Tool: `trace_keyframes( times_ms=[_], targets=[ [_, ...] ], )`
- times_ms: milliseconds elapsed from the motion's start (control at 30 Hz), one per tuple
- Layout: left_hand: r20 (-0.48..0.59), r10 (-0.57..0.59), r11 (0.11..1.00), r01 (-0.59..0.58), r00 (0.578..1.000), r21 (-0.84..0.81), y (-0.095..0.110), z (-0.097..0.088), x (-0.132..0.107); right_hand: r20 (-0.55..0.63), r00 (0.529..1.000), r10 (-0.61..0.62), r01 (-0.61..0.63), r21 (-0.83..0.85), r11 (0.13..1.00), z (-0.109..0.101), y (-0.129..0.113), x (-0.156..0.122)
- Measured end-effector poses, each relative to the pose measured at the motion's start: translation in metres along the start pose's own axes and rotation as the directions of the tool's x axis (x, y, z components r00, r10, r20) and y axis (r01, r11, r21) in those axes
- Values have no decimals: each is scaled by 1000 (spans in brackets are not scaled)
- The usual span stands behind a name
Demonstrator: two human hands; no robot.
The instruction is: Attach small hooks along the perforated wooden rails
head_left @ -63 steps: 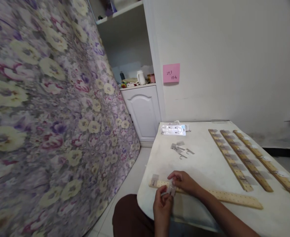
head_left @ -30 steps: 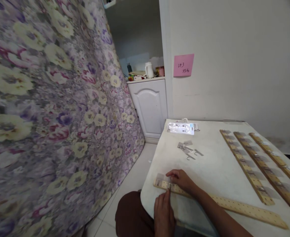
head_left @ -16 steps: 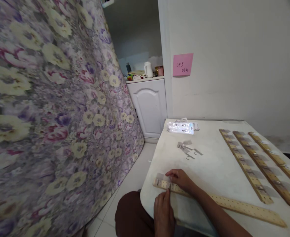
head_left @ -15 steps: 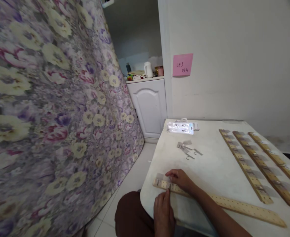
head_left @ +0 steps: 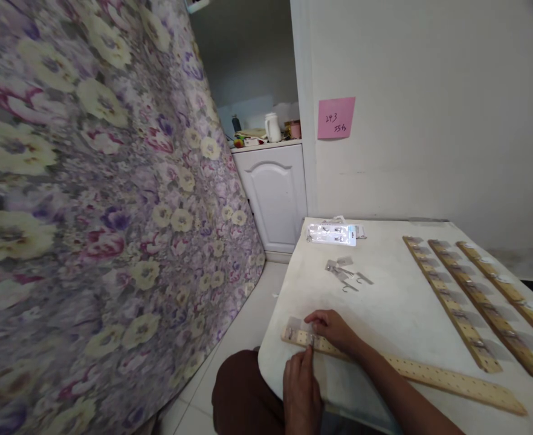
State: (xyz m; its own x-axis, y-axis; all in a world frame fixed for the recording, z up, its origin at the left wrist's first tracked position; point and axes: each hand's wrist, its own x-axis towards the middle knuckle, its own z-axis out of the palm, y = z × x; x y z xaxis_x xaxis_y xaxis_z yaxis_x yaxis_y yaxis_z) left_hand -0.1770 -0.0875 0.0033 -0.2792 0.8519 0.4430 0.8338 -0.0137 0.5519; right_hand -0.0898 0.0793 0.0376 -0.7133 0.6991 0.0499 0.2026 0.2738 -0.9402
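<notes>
A long pale wooden strip (head_left: 452,382) with rows of small holes lies along the table's near side. At its left end, a small metal hook (head_left: 290,333) with a clear square backing sits on the wood. Beside it is another hook (head_left: 310,340), partly covered by fingers. My left hand (head_left: 301,385) reaches up from below, index finger stretched to this second hook and the other fingers curled. From the right, my right hand (head_left: 332,329) bends over the strip, thumb and fingers closed at the clear backing's edge. The exact grip of both hands is partly hidden.
Several loose hooks (head_left: 348,279) lie beyond my hands. A clear blister pack (head_left: 332,234) is at the table's back left. Wooden strips with hooks (head_left: 452,305) stretch along the right side. A floral curtain (head_left: 125,181) hangs at left.
Almost nothing differs. Both hands stay at the same hook, with only a slight shift at the fingertips.
</notes>
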Motion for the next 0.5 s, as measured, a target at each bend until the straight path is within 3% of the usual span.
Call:
trace_keyframes(
  times_ms=[500],
  targets=[
    [-7,-22,999,22,1000,45,-1,6,0,-7,1000,12,-12,-40,999,-1,-4,-2]
  ],
)
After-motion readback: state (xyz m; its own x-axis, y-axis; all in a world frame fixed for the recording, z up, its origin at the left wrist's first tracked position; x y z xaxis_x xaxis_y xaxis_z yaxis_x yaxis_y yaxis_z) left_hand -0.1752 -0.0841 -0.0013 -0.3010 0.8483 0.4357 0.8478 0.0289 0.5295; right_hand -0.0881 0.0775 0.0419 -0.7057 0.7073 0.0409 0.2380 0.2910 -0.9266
